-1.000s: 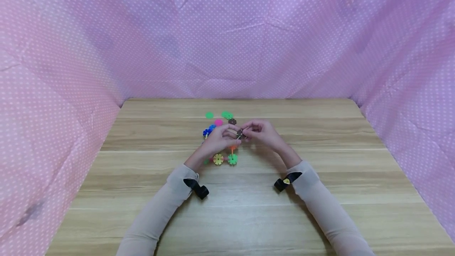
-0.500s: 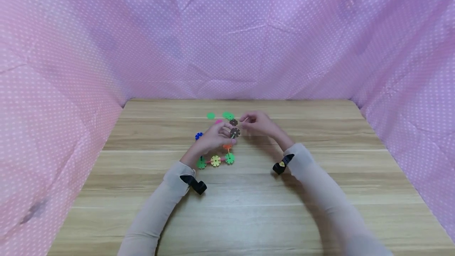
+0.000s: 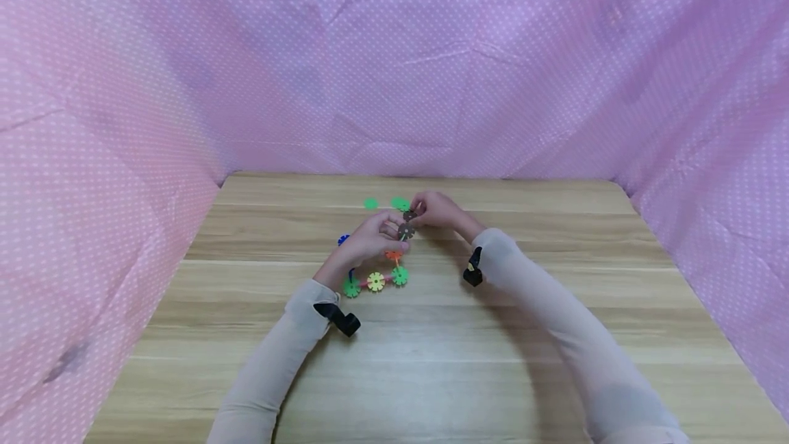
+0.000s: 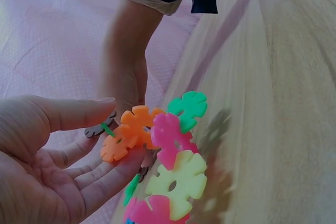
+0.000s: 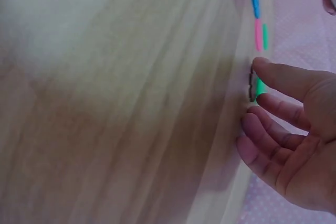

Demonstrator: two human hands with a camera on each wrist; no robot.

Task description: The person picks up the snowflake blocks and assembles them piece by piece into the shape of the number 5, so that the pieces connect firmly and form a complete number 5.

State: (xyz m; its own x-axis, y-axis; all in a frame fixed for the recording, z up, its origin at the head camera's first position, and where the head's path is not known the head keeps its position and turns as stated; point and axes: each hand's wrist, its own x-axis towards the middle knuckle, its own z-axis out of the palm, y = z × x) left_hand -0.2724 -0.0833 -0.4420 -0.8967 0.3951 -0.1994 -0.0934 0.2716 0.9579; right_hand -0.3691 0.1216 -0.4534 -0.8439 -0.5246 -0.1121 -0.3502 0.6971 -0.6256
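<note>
My left hand (image 3: 370, 235) holds up one end of a chain of slotted plastic snowflake discs. In the left wrist view its thumb lies over a dark brown disc (image 4: 94, 129) with a green disc slotted in edge-on, and its fingers are behind two orange discs (image 4: 139, 124). Pink (image 4: 170, 137), yellow (image 4: 178, 182) and green (image 4: 189, 109) discs follow along the chain. My right hand (image 3: 440, 211) is at a loose brown disc (image 3: 409, 215) on the table, thumb tip and index tip at opposite edges of it in the right wrist view. Part of the chain is hidden under my left hand.
Loose green discs (image 3: 401, 203) lie beyond the hands, with another green disc (image 3: 370, 203) to their left. Blue (image 5: 255, 1) and pink (image 5: 258, 34) discs show edge-on in the right wrist view. The wooden table (image 3: 407, 375) meets a pink dotted cloth (image 3: 431, 88) behind.
My right hand has let go near the held brown disc, moved away and forward, then come left to the loose brown disc. My left hand has shifted slightly left with the chain.
</note>
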